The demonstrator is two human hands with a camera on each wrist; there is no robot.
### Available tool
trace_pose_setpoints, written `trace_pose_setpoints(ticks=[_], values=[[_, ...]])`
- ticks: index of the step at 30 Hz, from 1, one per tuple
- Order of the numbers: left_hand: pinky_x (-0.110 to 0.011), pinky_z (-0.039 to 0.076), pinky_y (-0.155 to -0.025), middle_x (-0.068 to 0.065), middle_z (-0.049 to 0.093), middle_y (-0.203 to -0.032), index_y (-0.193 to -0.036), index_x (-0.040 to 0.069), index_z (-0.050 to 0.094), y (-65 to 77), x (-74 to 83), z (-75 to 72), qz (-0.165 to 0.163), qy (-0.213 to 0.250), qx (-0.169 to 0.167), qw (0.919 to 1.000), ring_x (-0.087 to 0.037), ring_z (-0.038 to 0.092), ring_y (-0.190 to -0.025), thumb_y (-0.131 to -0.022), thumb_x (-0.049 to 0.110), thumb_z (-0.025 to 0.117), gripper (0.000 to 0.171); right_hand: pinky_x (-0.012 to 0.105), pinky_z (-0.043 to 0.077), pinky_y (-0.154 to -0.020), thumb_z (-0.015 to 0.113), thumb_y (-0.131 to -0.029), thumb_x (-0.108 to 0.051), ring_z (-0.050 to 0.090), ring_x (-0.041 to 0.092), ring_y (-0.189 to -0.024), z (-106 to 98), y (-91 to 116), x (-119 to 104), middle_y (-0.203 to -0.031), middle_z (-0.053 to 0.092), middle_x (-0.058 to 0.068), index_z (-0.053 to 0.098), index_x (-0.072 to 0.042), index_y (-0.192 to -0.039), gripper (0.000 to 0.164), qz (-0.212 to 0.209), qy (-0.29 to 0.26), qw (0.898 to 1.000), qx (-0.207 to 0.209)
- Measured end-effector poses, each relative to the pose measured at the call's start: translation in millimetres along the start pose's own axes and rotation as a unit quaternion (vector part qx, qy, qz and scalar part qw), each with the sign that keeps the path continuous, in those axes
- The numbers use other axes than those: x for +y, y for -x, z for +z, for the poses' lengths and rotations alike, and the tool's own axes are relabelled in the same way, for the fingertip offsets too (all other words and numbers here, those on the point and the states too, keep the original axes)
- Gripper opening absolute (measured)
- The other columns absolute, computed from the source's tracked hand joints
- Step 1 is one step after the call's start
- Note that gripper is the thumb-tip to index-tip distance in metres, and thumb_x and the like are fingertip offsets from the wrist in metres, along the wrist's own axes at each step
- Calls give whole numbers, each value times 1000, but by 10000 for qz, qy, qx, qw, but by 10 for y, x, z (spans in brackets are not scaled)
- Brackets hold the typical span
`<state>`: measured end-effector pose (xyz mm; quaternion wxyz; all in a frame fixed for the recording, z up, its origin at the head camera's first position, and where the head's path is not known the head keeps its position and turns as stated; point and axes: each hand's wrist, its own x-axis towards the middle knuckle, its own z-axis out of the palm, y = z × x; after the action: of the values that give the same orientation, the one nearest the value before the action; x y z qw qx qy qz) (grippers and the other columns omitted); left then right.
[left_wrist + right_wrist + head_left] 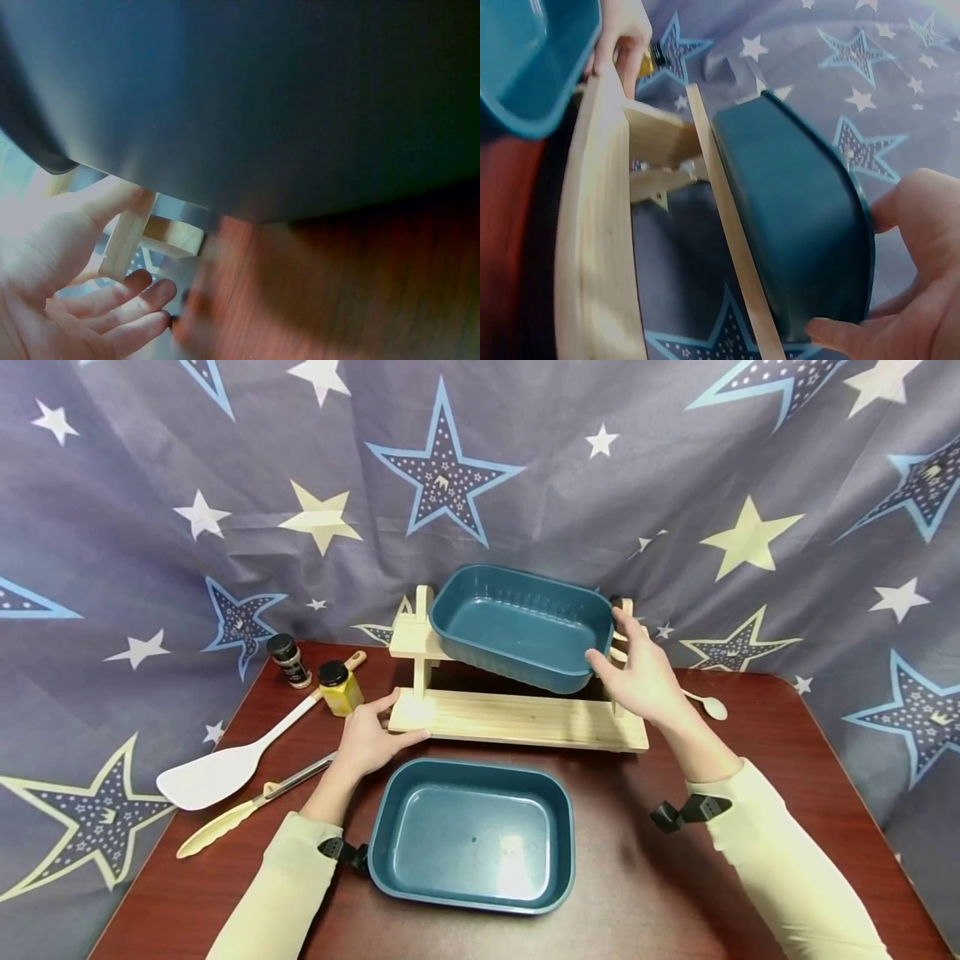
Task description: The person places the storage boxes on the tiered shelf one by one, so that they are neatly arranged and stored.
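A two-tier wooden rack [517,718] stands at the back of the table. My left hand [372,731] grips the left end of its lower board, thumb in front and fingers behind; the left wrist view shows the board's end [127,240] between them. One blue-green plastic bin [525,631] sits on the upper tier, its opening tipped towards me. My right hand [637,681] holds that bin's right end between thumb and fingers, and the upper board [731,217] runs along the bin's underside. A second such bin [472,810] lies on the table before the rack.
To the left lie a white spatula [213,775], tongs [225,827], a yellow-bodied jar [341,693] and a dark-capped spice bottle [291,664]. A pale spoon [712,707] pokes out behind the rack's right side. A star-patterned cloth [285,460] hangs behind the table.
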<state>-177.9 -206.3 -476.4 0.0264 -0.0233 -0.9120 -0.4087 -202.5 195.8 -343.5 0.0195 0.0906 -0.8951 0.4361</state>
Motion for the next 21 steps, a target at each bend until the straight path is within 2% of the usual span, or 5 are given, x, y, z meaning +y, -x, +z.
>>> trace_pose_setpoints(ticks=[6, 12, 21], values=[[-51, 60, -94, -20, 57, -155, -158, 3, 49, -6, 0, -6, 73, -27, 3, 10000, -35, 76, -113, -81, 41, 95, 98, 56, 46, -117, 59, -105, -23, 44, 48, -152, 23, 27, -35, -170, 30, 28, 16, -3, -170, 80, -7, 210, 9998, -39], [-50, 61, -94, -21, 58, -155, -158, 3, 48, -9, 12, -6, 38, 6, -14, 10000, -34, 77, -112, -81, 40, 94, 97, 57, 45, -118, 56, -106, -23, 43, 45, -154, -24, -28, -48, -175, 24, 24, 11, -7, -172, 82, 89, 308, 9989, -337], [-50, 60, -95, -20, 59, -154, -158, 3, 49, -9, 10, 0, 27, -7, -14, 10000, -34, 76, -113, -81, 40, 94, 97, 58, 40, -121, 53, -106, -14, 32, 45, -159, -94, -189, -10, -177, 18, 20, 9, -10, -173, 80, 170, -77, 9985, -521]])
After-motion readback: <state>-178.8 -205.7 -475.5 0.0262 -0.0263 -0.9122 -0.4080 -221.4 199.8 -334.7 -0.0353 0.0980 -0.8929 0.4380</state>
